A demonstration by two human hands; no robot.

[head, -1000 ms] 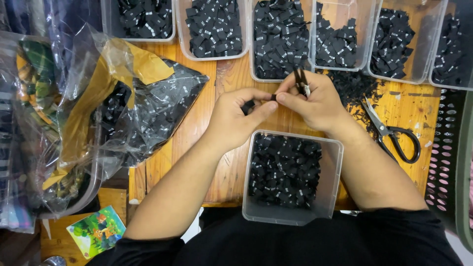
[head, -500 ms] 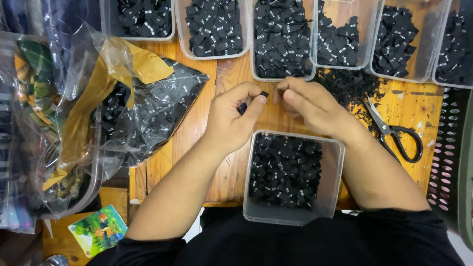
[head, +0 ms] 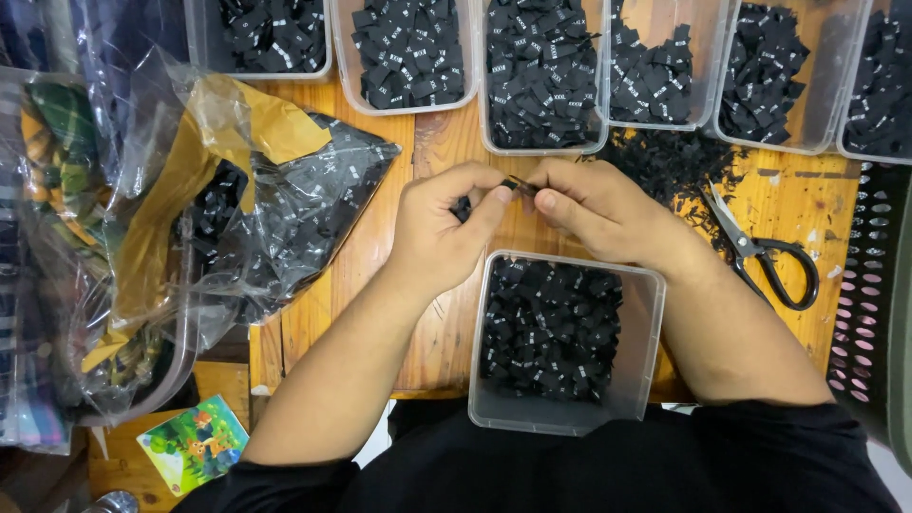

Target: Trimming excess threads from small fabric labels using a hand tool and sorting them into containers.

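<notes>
Between left hand (head: 439, 223) and right hand (head: 598, 209), black label (head: 519, 184).

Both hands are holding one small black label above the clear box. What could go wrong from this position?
1. The small black label, pinched between left hand and right hand, could slip and perhaps land on the table beside the clear box.
2. The scissors lie open close to the right forearm; a sideways move might brush the blades.

garment-label workshop | bins of black labels (head: 410, 52) | scissors (head: 765, 249) | wooden table (head: 446, 323)
</notes>
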